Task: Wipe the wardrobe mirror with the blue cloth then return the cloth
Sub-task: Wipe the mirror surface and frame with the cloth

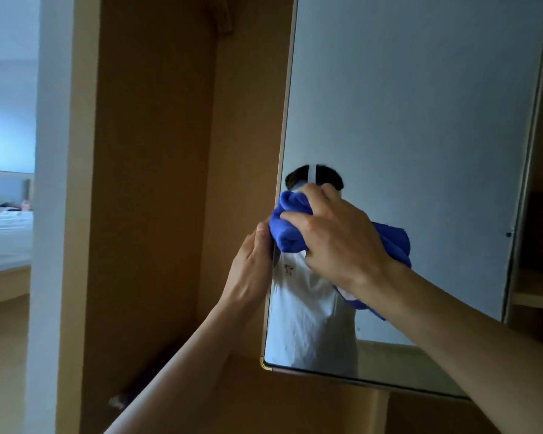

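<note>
The wardrobe mirror is fixed to an open door that fills the right half of the view. My right hand presses a bunched blue cloth against the glass near its left edge. More of the cloth hangs out below my wrist. My left hand grips the left edge of the mirror door just below the cloth, fingers wrapped behind it. The glass reflects a person in a white shirt, partly hidden by the cloth.
The open wooden wardrobe interior lies left of the door, with a dark item on its floor. A white wall edge and a bed are at far left. Wardrobe shelves stand right of the mirror.
</note>
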